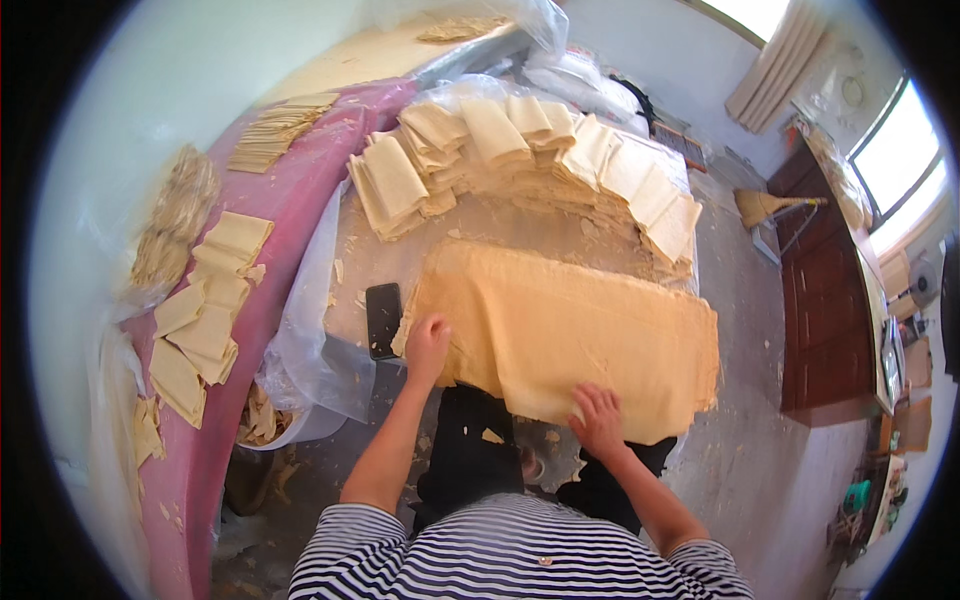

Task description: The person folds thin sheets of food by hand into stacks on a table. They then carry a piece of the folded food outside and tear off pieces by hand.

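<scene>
A stack of wide, thin, yellowish sheets, apparently tofu skin (585, 330), lies before me and hangs over the table's front edge. Its top sheet has a raised crease running from the back left down to the front. My left hand (429, 345) is curled at the stack's left edge, seemingly pinching the top sheet; the fingertips are partly hidden. On the front edge, right of the crease, my right hand (598, 416) rests with its fingers slightly apart, palm down. A black mobile phone (384, 320) lies just left of the stack, near my left hand.
Folded sheet bundles (495, 135) form an arc along the table's back. At left, a pink-covered surface (300, 195) carries more folded pieces (210, 315). Below it stands a white tub (300, 431) of scraps, with plastic film (322, 367) above. A dark wooden cabinet (817, 300) is at right.
</scene>
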The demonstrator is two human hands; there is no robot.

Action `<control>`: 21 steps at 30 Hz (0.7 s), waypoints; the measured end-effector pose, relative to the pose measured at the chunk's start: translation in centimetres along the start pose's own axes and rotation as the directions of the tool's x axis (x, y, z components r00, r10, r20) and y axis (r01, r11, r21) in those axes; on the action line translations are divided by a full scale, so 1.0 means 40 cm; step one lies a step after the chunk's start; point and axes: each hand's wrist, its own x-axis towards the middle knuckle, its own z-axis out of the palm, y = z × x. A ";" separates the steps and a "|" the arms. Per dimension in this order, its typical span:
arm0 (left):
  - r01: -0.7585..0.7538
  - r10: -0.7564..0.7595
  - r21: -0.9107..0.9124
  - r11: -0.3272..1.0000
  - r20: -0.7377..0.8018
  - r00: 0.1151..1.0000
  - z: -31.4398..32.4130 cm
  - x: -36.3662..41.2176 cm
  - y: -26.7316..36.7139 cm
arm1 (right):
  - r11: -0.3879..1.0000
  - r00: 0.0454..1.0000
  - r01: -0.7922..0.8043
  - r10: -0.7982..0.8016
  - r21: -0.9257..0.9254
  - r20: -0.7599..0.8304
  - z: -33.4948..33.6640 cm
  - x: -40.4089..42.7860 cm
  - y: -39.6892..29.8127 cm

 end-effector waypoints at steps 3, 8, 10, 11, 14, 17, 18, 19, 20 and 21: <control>0.378 -0.327 -0.240 0.894 0.225 0.918 -0.051 -0.216 0.018 | 0.948 0.958 -0.196 0.130 0.251 0.256 0.035 -0.116 -0.070; 0.691 -0.558 -0.686 0.227 0.490 0.670 -0.022 -0.328 -0.064 | -0.261 0.438 -0.723 0.544 0.640 0.716 0.161 -0.224 -0.048; 0.666 -0.580 -0.717 0.205 0.459 0.673 -0.011 -0.283 -0.041 | -0.618 0.351 -0.231 0.667 0.751 0.657 0.121 -0.211 -0.016; 0.631 -0.611 -0.754 0.185 0.414 0.675 -0.003 -0.269 -0.026 | -0.612 0.341 -0.219 0.681 0.760 0.647 0.114 -0.224 0.009; 0.631 -0.661 -0.773 0.067 0.439 0.608 0.031 -0.233 -0.031 | -0.544 0.281 0.038 0.811 0.838 0.514 0.083 -0.234 0.092; 0.601 -0.715 -0.799 -0.008 0.425 0.555 0.069 -0.254 -0.060 | -0.512 0.312 0.078 0.827 0.855 0.467 0.013 -0.244 0.148; 0.599 -0.740 -0.801 -0.009 0.408 0.535 0.069 -0.265 -0.032 | -0.507 0.331 0.093 0.828 0.857 0.453 -0.007 -0.244 0.166; 0.598 -0.741 -0.802 -0.006 0.405 0.536 0.072 -0.274 -0.043 | -0.509 0.332 0.094 0.826 0.856 0.455 -0.018 -0.245 0.185; 0.571 -0.720 -0.819 -0.052 0.427 0.547 0.074 -0.281 -0.055 | -0.539 0.331 0.097 0.810 0.837 0.483 -0.030 -0.241 0.206; 0.543 -0.700 -0.834 -0.097 0.445 0.558 0.070 -0.290 -0.067 | -0.570 0.331 0.098 0.792 0.816 0.513 -0.033 -0.239 0.229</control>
